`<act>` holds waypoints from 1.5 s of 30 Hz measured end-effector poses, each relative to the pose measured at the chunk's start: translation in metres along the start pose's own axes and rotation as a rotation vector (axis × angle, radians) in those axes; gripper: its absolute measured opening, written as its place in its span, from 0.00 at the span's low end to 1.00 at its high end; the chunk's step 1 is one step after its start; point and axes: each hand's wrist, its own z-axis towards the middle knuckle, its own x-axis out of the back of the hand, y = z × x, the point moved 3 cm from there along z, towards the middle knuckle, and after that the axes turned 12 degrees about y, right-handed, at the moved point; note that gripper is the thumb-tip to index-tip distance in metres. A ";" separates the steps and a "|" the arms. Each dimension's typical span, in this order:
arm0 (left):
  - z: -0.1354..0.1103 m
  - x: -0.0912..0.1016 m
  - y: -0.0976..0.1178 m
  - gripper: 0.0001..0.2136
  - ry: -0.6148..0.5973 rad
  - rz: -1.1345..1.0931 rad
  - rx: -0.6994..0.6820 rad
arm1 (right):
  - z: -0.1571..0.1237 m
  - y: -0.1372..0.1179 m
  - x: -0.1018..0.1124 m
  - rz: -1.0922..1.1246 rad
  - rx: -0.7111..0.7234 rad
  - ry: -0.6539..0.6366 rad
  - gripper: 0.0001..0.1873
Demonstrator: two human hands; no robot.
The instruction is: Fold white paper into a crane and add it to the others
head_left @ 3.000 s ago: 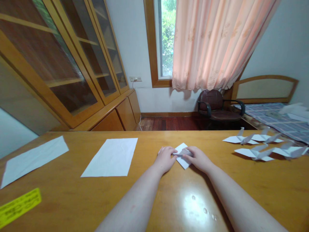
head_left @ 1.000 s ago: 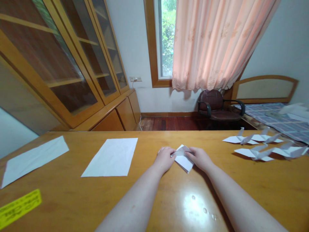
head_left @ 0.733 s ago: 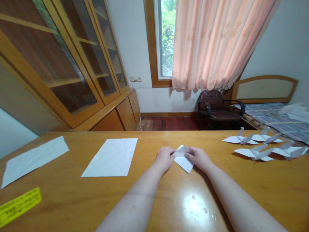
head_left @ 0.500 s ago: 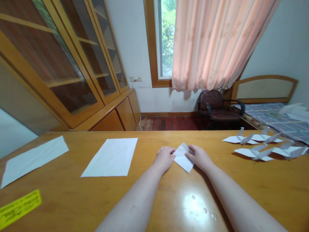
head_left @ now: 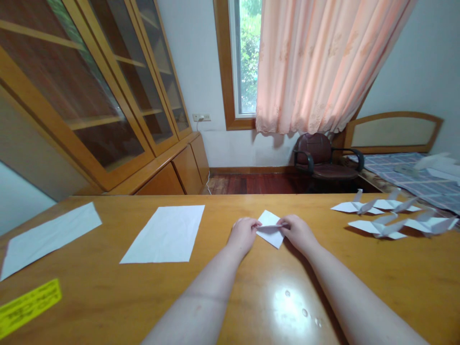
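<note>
A small folded piece of white paper (head_left: 272, 236) lies on the wooden table in front of me, turned so that it looks like a diamond. A raised fold runs across its middle. My left hand (head_left: 245, 235) pinches the left end of that fold between thumb and fingers. At the right end, my right hand (head_left: 296, 232) pinches the same fold. Both wrists rest low over the table. Off to the right stand several folded white paper cranes (head_left: 381, 227) in two rows.
Left of my arms lies a flat white sheet (head_left: 167, 235), with another white sheet (head_left: 53, 237) farther left. A yellow label (head_left: 30, 306) is at the table's near left. Beyond the table (head_left: 108, 306) are a glass-door cabinet (head_left: 151, 148), an armchair (head_left: 316, 153) and a bed (head_left: 398, 167).
The small paper has turned slightly, and a flap across its middle now stands up between my fingers. My right hand has shifted its hold to the fold's right end.
</note>
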 end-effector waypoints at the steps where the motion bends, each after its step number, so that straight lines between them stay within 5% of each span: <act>1: 0.000 0.000 0.000 0.12 -0.003 0.009 0.007 | -0.001 -0.001 0.000 0.016 -0.009 -0.012 0.10; 14: 0.000 0.000 -0.002 0.12 0.012 0.055 0.078 | -0.001 0.002 -0.002 0.020 -0.068 -0.003 0.13; 19: 0.000 0.001 -0.004 0.10 0.044 0.099 0.103 | 0.001 0.014 -0.009 0.049 -0.087 0.054 0.25; 30: 0.000 0.000 -0.003 0.09 0.051 0.124 0.029 | 0.001 0.010 -0.012 -0.102 0.257 0.095 0.13; 38: -0.005 -0.006 0.001 0.17 -0.086 0.170 -0.067 | -0.005 -0.003 -0.017 0.082 0.296 -0.109 0.17; 45: -0.011 -0.007 0.006 0.25 -0.252 0.195 -0.157 | -0.011 -0.008 -0.018 -0.074 0.241 -0.296 0.26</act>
